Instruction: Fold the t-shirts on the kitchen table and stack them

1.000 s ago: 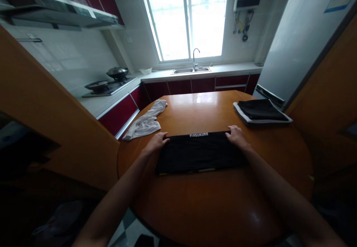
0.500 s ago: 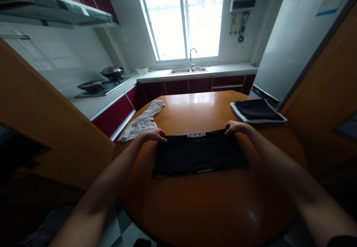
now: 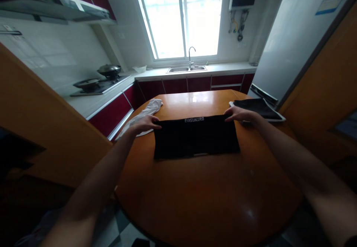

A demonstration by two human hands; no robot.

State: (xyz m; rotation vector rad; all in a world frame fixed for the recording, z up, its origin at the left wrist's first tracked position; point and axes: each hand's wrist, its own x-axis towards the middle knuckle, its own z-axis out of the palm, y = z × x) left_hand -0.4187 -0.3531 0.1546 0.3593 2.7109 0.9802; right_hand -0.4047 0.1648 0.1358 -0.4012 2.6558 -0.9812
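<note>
A folded black garment [image 3: 195, 137] with white lettering along its far edge is stretched between my two hands over the wooden table [image 3: 195, 195]. My left hand [image 3: 147, 123] pinches its far left corner, thumb and fingers closed. At the far right corner, my right hand [image 3: 240, 114] grips the cloth in the same way. The far edge looks raised, while the near edge hangs close to the tabletop; whether it touches I cannot tell. Beyond my left hand lies a crumpled white garment [image 3: 152, 107].
Folded black and white clothes [image 3: 259, 107] are stacked at the table's right, partly behind my right hand. Past the table are a sink [image 3: 180, 69], a stove with pans [image 3: 89, 85] and a fridge [image 3: 290, 35]. An orange-brown panel [image 3: 41, 117] stands on the left.
Both hands have moved away from me and upward with the black garment. Its near edge has shifted farther from the table's front. The grip at both corners is kept.
</note>
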